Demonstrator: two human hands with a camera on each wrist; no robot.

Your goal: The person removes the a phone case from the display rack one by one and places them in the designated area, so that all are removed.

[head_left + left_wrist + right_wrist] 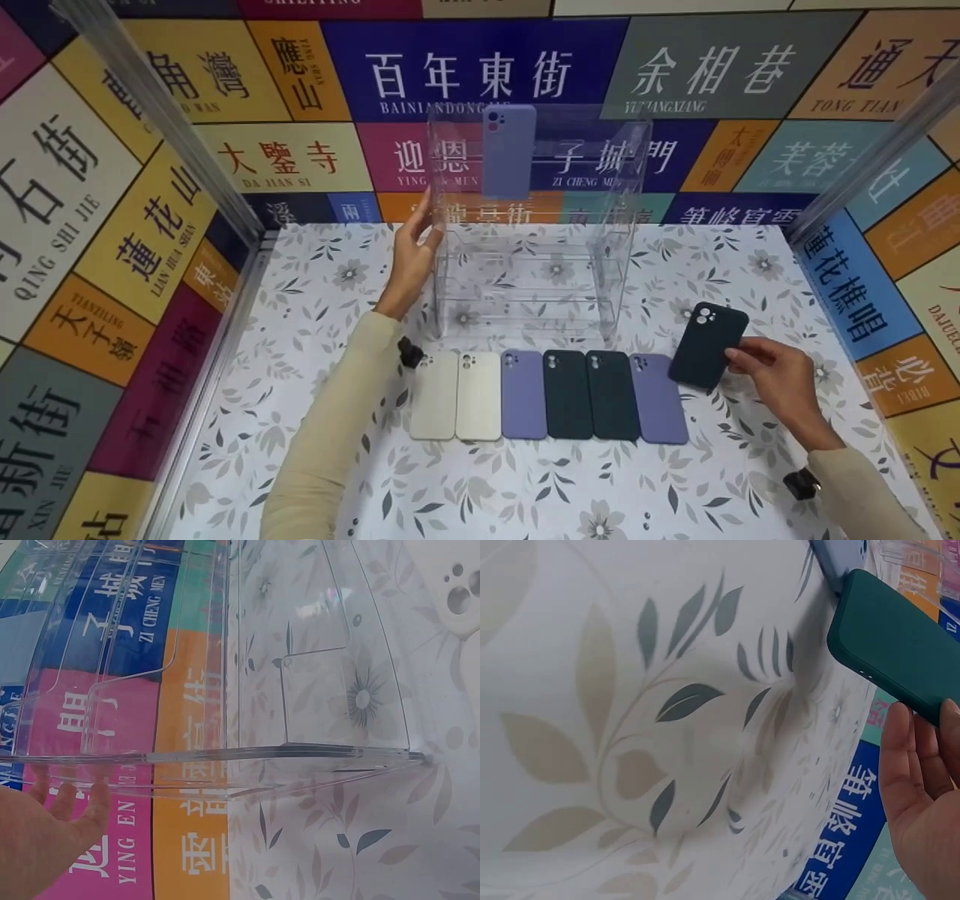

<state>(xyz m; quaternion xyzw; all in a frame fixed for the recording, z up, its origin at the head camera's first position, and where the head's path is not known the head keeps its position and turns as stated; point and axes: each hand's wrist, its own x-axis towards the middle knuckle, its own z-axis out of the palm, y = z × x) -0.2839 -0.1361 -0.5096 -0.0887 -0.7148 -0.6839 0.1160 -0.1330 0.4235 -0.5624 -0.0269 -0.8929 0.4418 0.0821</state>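
My right hand (780, 381) pinches a dark green phone case (707, 346) by its right edge, camera holes at the top. That case tilts beside the right end of a row of phone cases, its lower left corner overlapping the last purple case (663, 405). In the right wrist view, thumb and fingers hold the green case (896, 641) at one edge. With its fingers, my left hand (411, 259) touches the left side of a clear tiered display rack (442, 285). One purple phone case (510, 154) stands upright on the rack's top tier.
In front of the rack, the row also holds an off-white case (433, 401), a cream case (478, 401), another purple case (524, 401) and two dark green cases (568, 401). A leaf-patterned cloth (600, 487) covers the table. Sign-printed walls (480, 67) surround it.
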